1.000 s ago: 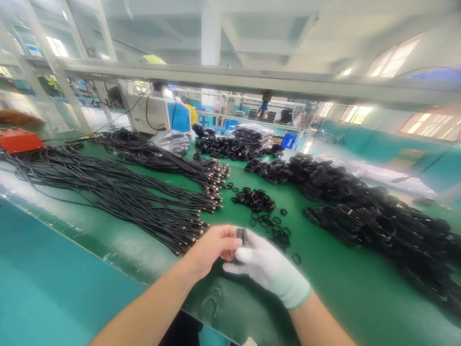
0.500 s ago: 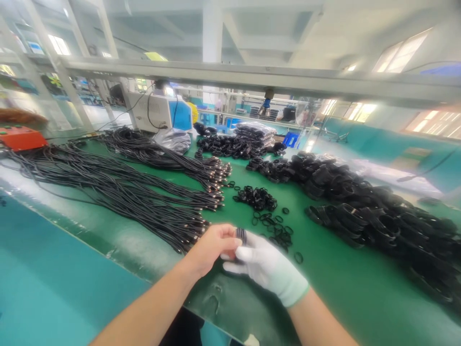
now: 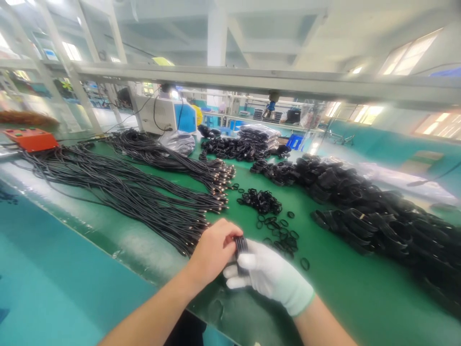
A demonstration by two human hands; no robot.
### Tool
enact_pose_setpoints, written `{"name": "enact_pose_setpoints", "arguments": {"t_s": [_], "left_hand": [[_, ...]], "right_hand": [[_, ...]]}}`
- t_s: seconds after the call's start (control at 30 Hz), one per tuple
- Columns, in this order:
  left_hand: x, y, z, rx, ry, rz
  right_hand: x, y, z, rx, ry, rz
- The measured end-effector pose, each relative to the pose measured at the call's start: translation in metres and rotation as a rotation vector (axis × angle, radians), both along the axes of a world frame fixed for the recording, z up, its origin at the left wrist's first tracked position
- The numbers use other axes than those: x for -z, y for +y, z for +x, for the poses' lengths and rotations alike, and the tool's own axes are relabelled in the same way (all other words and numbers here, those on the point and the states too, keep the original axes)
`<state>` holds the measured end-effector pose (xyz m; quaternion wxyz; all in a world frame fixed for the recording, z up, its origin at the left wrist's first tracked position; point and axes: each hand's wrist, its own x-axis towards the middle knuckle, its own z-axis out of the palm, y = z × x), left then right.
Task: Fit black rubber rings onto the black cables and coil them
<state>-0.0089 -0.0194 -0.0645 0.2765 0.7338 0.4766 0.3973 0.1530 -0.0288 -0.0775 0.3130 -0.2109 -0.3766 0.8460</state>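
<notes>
Green tabletop (image 3: 266,317); orange control box (image 3: 31,139), any lettering too blurred to read. Left hand (image 3: 215,246) pinching black ring stack (image 3: 241,244); gloved right hand (image 3: 272,275) gripping it, thumb opposite curled fingers.

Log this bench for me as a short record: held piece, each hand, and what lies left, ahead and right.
Held piece: black ridged bundle
Right hand: white glove, gripping the bundle
Left hand: bare, fingertips at the bundle's edge; grip unclear
Left: long black cables, red box beyond
Ahead: small black rings, piled and scattered
Right: heaped black looped pieces
Surface: green benchtop
</notes>
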Motion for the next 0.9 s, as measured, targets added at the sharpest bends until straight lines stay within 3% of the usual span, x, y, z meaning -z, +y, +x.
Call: {"name": "enact_pose_setpoints", "arguments": {"t_s": [0.13, 0.3, 0.43, 0.7, 0.9], "left_hand": [[0.012, 0.001, 0.008, -0.085, 0.086, 0.258], [0.018, 0.005, 0.010, -0.018, 0.092, 0.342], [0.020, 0.003, 0.011, -0.114, 0.103, 0.458], [0.014, 0.007, 0.011, -0.082, 0.114, 0.331], [0.017, 0.008, 0.014, -0.106, 0.168, 0.378]], "right_hand": [[0.001, 0.000, 0.001, 0.016, -0.012, 0.021], [0.001, 0.000, 0.002, 0.025, -0.018, 0.019], [0.002, -0.002, -0.002, 0.050, -0.022, 0.064], [0.001, -0.001, 0.001, 0.086, 0.026, -0.011], [0.000, -0.002, -0.007, 0.182, -0.084, 0.018]]}}
